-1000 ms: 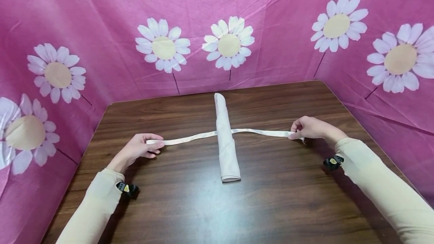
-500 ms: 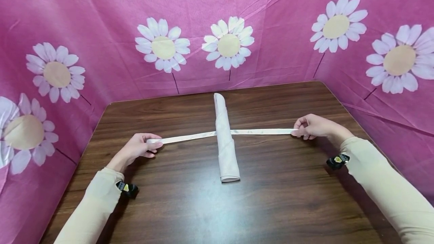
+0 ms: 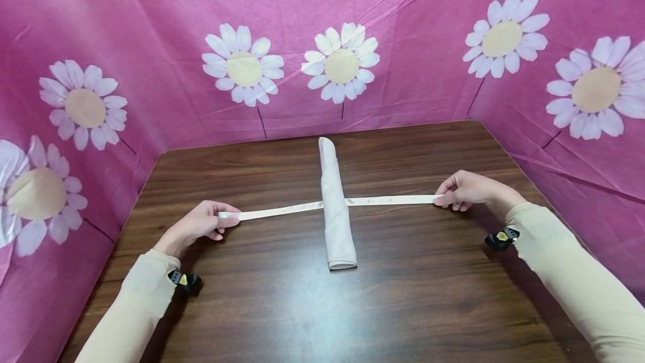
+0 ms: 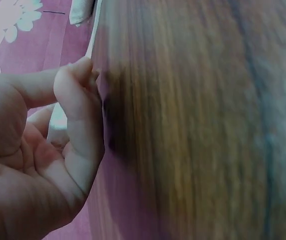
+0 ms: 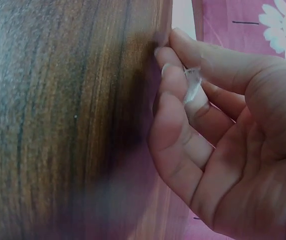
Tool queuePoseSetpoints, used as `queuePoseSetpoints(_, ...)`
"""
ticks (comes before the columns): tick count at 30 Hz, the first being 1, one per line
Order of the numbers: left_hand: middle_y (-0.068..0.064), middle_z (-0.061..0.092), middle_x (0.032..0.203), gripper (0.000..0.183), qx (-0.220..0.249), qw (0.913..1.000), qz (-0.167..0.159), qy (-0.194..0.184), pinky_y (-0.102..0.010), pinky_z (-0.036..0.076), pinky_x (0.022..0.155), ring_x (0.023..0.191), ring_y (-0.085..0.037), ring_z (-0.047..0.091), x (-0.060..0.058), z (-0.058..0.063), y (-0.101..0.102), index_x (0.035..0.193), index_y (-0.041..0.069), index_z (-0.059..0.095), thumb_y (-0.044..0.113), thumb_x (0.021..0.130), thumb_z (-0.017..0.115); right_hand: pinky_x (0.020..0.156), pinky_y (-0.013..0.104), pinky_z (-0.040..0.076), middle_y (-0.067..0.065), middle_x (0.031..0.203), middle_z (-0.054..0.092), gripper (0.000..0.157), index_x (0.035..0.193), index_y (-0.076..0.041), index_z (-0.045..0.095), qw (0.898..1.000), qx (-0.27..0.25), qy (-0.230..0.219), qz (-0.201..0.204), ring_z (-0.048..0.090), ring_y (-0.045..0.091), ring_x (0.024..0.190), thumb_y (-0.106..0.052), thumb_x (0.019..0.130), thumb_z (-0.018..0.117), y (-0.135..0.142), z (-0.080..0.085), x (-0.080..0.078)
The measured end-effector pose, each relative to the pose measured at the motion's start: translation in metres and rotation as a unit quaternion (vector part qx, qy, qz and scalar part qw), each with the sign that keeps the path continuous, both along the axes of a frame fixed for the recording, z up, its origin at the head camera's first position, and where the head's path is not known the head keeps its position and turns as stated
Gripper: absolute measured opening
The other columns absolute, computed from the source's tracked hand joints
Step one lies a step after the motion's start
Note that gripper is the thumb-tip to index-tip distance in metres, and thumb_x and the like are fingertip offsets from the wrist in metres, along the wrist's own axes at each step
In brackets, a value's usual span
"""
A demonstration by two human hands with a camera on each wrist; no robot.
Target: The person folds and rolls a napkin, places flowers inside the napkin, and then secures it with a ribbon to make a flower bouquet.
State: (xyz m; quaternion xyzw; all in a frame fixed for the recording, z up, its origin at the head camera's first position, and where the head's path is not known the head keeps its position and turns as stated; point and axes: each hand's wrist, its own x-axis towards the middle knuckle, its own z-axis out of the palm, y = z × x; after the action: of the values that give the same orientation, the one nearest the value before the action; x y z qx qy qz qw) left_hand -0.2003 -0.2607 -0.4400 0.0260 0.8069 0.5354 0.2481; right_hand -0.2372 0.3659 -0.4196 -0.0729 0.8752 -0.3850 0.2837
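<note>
A white ribbon (image 3: 282,210) runs nearly straight across the table and passes beneath a rolled whitish cloth (image 3: 336,212), which lies lengthwise away from me. My left hand (image 3: 204,220) pinches the ribbon's left end between thumb and fingers. At the other side my right hand (image 3: 468,190) pinches the right end; in the right wrist view a frayed ribbon tip (image 5: 194,85) pokes out between the fingers. The left wrist view shows the ribbon's end (image 4: 57,122) behind the curled fingers. The middle of the ribbon is hidden by the roll.
The dark wood-grain table (image 3: 272,307) reaches back to a pink curtain (image 3: 166,32) with large white daisies, which surrounds it at the back and both sides. Each wrist wears a small black camera, such as the left one (image 3: 185,282).
The ribbon was wavy and slack, then was pulled straight as my right hand moved outward. Since then it has shifted slightly toward me under the roll.
</note>
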Motion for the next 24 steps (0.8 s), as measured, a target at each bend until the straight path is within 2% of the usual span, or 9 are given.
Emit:
queuePoseSetpoints(5,-0.001,0.063,0.079,0.038,0.006,1.0,-0.007,0.002,-0.023,0.053,0.053,0.063,-0.007,0.052,0.0,0.001,-0.005,0.126,-0.01,0.061,0.014,0.098,0.068,0.053,0.027,0.05,0.003,0.074,0.061,0.024,0.101,0.005,0.072,1.0,-0.004,-0.022,0.005,0.056,0.012,0.058,-0.017,0.092,0.075,0.002,0.001,-0.001)
queuePoseSetpoints(11,-0.003,0.062,0.084,0.041,0.014,0.9996,0.02,0.013,-0.023,0.054,0.057,0.072,-0.009,0.056,-0.002,0.001,-0.007,0.123,-0.008,0.064,0.023,0.098,0.071,0.059,0.028,0.054,0.004,0.082,0.062,0.03,0.108,0.006,0.067,0.998,-0.041,-0.052,-0.011,0.059,0.012,0.066,-0.022,0.097,0.07,0.006,0.001,-0.003)
queuePoseSetpoints(16,-0.004,0.066,0.095,0.045,0.03,0.9984,0.041,0.024,-0.024,0.055,0.062,0.079,-0.01,0.06,-0.004,0.003,-0.005,0.125,-0.008,0.062,0.028,0.099,0.069,0.068,0.035,0.059,0.008,0.096,0.067,0.033,0.114,0.006,0.063,0.993,-0.083,-0.075,-0.03,0.066,0.017,0.078,-0.024,0.102,0.063,0.012,0.001,-0.004)
queuePoseSetpoints(20,-0.006,0.07,0.103,0.043,0.06,0.9961,0.059,0.027,-0.027,0.057,0.068,0.083,-0.011,0.065,-0.007,0.002,-0.003,0.123,-0.007,0.062,0.028,0.099,0.069,0.073,0.037,0.059,0.011,0.102,0.067,0.035,0.118,0.007,0.06,0.99,-0.107,-0.076,-0.045,0.068,0.02,0.085,-0.024,0.103,0.06,0.012,0.0,-0.005)
queuePoseSetpoints(24,-0.007,0.071,0.104,0.029,0.112,0.9901,0.079,0.03,-0.027,0.058,0.071,0.085,-0.013,0.067,-0.01,0.001,0.0,0.115,-0.001,0.065,0.023,0.099,0.069,0.076,0.039,0.059,0.012,0.104,0.065,0.034,0.119,0.006,0.058,0.987,-0.132,-0.068,-0.069,0.069,0.021,0.087,-0.024,0.103,0.06,0.011,-0.002,-0.006)
